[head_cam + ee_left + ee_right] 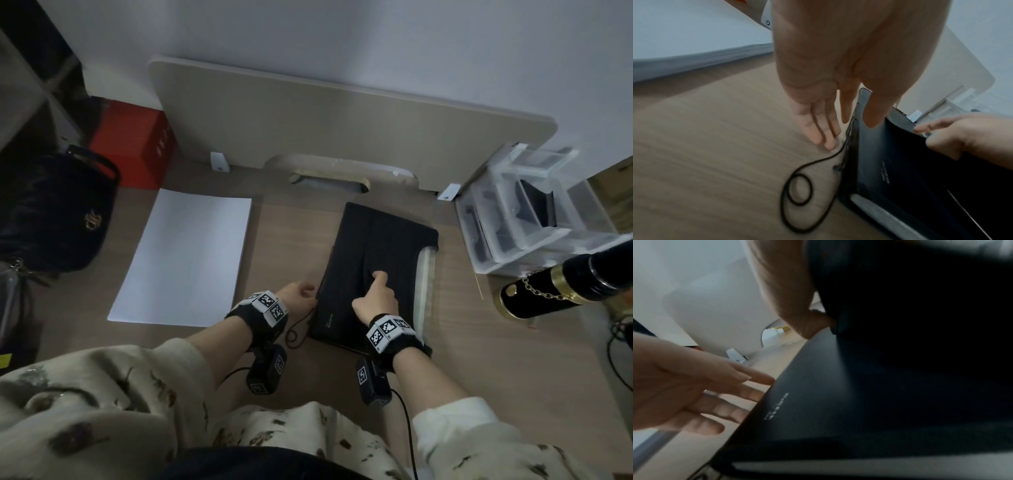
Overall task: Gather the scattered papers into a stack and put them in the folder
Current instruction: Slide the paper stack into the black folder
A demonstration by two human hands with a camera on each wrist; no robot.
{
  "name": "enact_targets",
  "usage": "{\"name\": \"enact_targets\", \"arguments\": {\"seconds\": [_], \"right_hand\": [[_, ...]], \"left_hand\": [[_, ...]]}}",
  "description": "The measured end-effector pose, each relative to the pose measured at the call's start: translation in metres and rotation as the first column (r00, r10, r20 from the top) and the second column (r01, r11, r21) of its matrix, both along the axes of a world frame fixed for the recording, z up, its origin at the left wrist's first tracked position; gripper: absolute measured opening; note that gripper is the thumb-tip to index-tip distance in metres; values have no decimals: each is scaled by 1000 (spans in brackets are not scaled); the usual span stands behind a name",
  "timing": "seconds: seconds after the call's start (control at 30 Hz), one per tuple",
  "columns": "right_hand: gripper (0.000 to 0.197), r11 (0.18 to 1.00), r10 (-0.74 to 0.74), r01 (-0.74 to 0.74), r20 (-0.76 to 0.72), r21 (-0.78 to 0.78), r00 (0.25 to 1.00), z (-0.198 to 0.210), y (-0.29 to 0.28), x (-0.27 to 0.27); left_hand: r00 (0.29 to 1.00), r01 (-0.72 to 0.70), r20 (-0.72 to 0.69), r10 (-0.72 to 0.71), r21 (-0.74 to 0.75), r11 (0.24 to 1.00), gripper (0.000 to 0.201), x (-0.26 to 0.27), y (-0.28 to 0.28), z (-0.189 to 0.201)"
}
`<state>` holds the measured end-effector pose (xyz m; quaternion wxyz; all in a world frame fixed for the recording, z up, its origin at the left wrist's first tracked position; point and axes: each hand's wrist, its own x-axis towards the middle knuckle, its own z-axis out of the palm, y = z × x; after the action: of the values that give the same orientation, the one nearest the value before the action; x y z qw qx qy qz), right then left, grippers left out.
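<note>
A black folder lies flat on the wooden desk, with a pale inner edge showing along its right side. My right hand is on it, thumb against the raised black flap; the other fingers are hidden behind the flap. My left hand has straight fingers touching the desk at the folder's left edge, beside its loose elastic cord. A neat white paper stack lies left of the folder.
A black handbag and a red box stand at the left. Clear plastic drawers and a black-and-gold bottle stand at the right. A beige board leans against the wall behind the desk.
</note>
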<state>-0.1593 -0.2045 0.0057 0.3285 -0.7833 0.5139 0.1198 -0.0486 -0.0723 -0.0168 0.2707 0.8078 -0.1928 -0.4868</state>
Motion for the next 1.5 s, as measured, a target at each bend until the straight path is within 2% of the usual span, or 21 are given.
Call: {"name": "enact_targets", "arguments": {"seconds": [0.1,0.23,0.33,0.43,0.63,0.83,1.0,1.27,1.37,1.5], "right_hand": [[71,998,35,-36,-14,-50,999,3,4,-4],[49,988,88,-90,-17,-122,996,18,3,-8],[48,984,66,-54,65,-170,996,31,3,-9],[53,990,-2,35,229,-140,973,42,4,-7],[52,996,-83,86,549,20,832,58,14,1],[47,989,-147,81,731,125,667,68,24,-3],[47,981,-188,68,790,183,584,80,18,-7],[48,980,-184,29,836,198,517,101,15,-11],[47,981,-171,10,843,193,510,107,13,-14],[47,987,-155,47,849,153,506,109,1,-17]], "left_hand": [[999,6,34,-6,13,1000,51,1,6,5],[995,6,96,-7,11,1000,51,-1,12,11],[992,24,125,-24,-4,1000,53,-5,13,17],[986,72,152,-70,-11,997,62,-10,12,24],[951,139,253,-177,161,977,86,-18,8,28],[950,40,297,-99,198,979,100,-23,11,27],[939,-26,341,-40,186,982,97,-19,12,28],[900,-157,426,88,128,979,91,-5,-4,30],[898,-139,433,74,119,983,91,0,-9,31],[890,-20,455,-8,57,998,79,4,-16,43]]}}
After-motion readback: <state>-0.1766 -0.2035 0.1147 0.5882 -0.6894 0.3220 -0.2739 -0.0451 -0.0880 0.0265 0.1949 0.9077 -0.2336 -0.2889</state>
